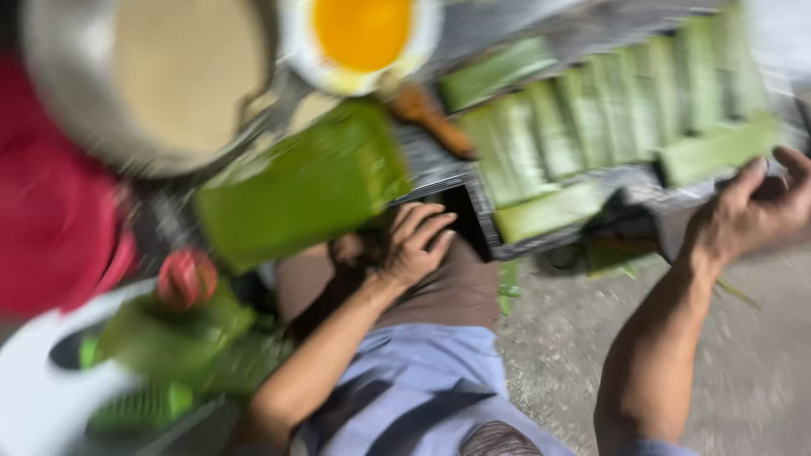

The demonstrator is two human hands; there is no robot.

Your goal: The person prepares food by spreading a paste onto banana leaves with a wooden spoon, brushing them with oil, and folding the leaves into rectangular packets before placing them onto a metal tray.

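The picture is heavily motion-blurred. My left hand point(414, 245) rests with curled fingers near my knee, just below a large green banana leaf sheet point(304, 186); it seems to hold nothing. My right hand point(748, 211) reaches to the right end of a metal grill rack point(439, 173), fingers bent around its dark edge. Several folded green leaf parcels point(608, 110) lie in rows on the rack.
A large metal pot point(152, 80) with pale batter stands at top left. Beside it is a white bowl point(363, 38) of yellow liquid. Green leaves and a red object point(186, 279) sit in a white basin point(34, 388) at lower left. Grey concrete ground point(743, 355) lies at right.
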